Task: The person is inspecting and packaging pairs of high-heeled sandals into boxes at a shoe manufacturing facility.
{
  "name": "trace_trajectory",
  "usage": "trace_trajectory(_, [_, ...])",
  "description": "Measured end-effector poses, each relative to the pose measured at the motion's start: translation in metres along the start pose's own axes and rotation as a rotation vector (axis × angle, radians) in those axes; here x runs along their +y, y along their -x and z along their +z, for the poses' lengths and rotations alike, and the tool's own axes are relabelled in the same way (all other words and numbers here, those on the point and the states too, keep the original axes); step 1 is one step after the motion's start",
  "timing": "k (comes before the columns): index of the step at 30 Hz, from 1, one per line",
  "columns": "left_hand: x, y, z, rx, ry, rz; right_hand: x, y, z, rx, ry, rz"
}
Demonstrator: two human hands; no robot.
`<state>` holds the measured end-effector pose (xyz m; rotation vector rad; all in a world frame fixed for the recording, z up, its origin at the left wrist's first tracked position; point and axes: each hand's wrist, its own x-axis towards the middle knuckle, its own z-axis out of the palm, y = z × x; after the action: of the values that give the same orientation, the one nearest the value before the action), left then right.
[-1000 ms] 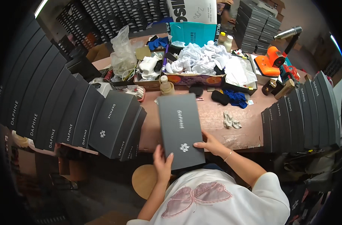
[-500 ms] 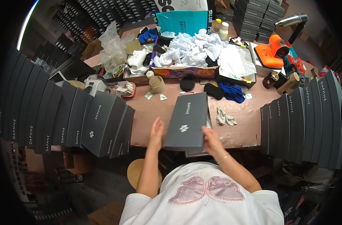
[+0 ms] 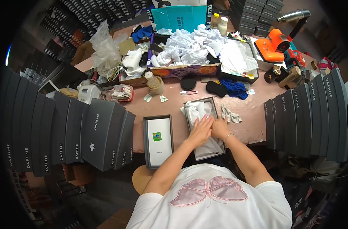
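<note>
Lid [image 3: 158, 140] now off; hands [image 3: 209, 128] press box's [image 3: 203, 129] tissue.

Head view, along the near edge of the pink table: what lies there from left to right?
Row of dark boxes standing on edge → open box lid lying upside down → left hand → right hand, both flat on white tissue in the open box → second row of dark boxes.

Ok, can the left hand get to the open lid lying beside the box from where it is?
Probably yes. The left hand rests on the tissue paper in the open box; the lid lies just to its left on the table, with nothing between them.
</note>
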<state>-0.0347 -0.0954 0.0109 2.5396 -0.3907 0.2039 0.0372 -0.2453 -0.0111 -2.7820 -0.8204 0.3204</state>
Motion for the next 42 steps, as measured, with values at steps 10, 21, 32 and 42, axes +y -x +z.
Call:
trace_trajectory(10, [-0.027, 0.032, 0.016, -0.217, -0.150, -0.011, -0.003, 0.029, -0.080, 0.099, -0.753, 0.226])
trace_trajectory(21, [0.059, 0.036, -0.045, -0.028, 2.068, -0.787, -0.052, 0.047, -0.107, 0.666, -0.956, 0.041])
trace_trajectory(32, [0.003, 0.048, -0.064, 0.291, 1.971, -0.534, -0.086, 0.033, -0.142, 0.277, -0.529, -0.422])
trace_trajectory(42, [0.003, 0.052, -0.095, 0.475, 2.129, -0.697, -0.118, 0.010, -0.132, 0.085, -0.734, -0.248])
